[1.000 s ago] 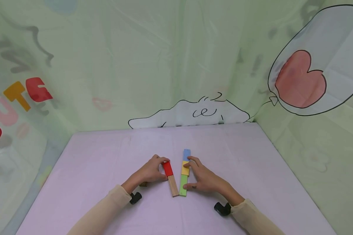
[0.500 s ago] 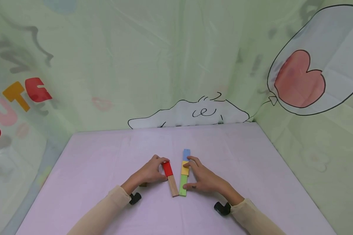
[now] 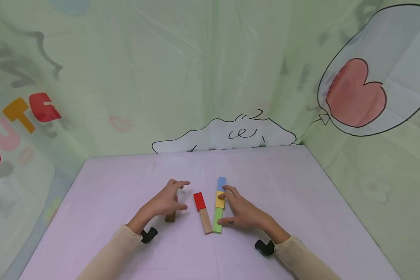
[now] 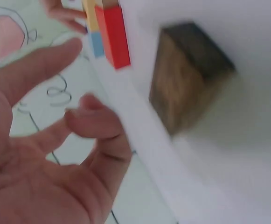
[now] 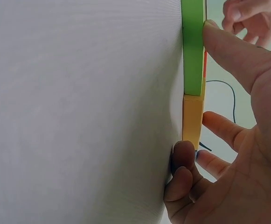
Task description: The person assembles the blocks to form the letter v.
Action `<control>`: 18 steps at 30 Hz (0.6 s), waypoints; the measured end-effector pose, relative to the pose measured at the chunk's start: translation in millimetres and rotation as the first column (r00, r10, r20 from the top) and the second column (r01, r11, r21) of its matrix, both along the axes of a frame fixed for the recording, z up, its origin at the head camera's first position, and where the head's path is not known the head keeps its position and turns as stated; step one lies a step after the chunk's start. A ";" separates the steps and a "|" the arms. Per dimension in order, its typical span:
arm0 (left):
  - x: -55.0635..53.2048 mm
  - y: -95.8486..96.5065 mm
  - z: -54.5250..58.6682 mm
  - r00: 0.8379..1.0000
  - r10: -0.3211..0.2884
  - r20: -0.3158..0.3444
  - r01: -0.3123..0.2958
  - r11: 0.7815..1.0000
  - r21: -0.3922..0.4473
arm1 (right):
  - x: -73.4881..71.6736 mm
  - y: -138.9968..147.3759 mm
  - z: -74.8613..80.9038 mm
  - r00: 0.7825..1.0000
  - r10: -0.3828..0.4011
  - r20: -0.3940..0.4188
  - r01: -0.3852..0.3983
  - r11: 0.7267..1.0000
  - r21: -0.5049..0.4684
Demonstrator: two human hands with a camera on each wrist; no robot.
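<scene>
My left hand (image 3: 162, 201) is off the blocks, thumb and fingers spread with nothing between them. To its right, a red block (image 3: 199, 201) and a plain wooden block (image 3: 205, 221) lie end to end in a slanted row. Beside them runs a second row: a blue block (image 3: 222, 182), a yellow block (image 3: 220, 203) and a green block (image 3: 217, 221). The near ends of both rows almost meet, forming a narrow V. My right hand (image 3: 244, 211) rests on the second row, its thumb on the green block and fingertips at the yellow and blue ones.
A dark brown block (image 4: 182, 74) stands on the table beneath the left hand, partly hidden by it in the head view. The pale table (image 3: 126, 171) ends at a printed green curtain (image 3: 161, 77) behind and at both sides.
My left hand has let go of the red block and moved left, uncovering more of the brown block. The right hand and both rows have stayed in place.
</scene>
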State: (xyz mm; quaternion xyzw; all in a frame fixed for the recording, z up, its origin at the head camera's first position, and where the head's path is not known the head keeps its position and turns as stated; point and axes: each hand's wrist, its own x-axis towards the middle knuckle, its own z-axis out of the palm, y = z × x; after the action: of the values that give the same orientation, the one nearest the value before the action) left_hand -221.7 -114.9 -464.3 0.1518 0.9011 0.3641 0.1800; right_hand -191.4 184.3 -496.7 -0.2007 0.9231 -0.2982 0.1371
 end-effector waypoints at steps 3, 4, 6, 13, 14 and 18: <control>3.1 -12.1 4.4 0.999 0.003 0.034 -0.002 0.999 -0.041 | -0.6 -0.1 0.2 1.000 0.006 -0.006 -0.006 1.000 0.006; 4.1 -15.7 5.0 0.999 -0.001 0.042 0.003 0.999 -0.055 | -0.8 -0.2 0.1 1.000 0.007 -0.006 -0.007 1.000 0.007; 6.7 -22.3 5.6 0.999 -0.020 0.049 0.024 0.996 -0.085 | -1.3 -0.3 -0.5 1.000 0.009 -0.005 -0.009 1.000 0.009; 16.3 -37.4 1.5 0.995 -0.078 0.063 0.086 0.989 -0.124 | -1.2 -0.3 -1.9 1.000 0.006 -0.008 -0.006 1.000 0.004; 17.2 -38.7 0.2 0.994 -0.082 0.065 0.090 0.988 -0.123 | -1.0 -0.2 -2.0 1.000 0.004 -0.011 -0.004 1.000 0.005; 19.5 -42.3 -4.5 0.993 -0.086 0.080 0.095 0.989 -0.110 | -0.9 0.0 -1.9 1.000 -0.001 -0.015 0.001 1.000 0.017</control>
State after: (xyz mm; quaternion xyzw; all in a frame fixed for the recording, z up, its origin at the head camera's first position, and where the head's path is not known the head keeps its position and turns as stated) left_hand -202.3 -157.2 -468.8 0.1683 0.9053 0.3089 0.2382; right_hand -192.3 184.3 -498.6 -0.2012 0.9268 -0.2887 0.1315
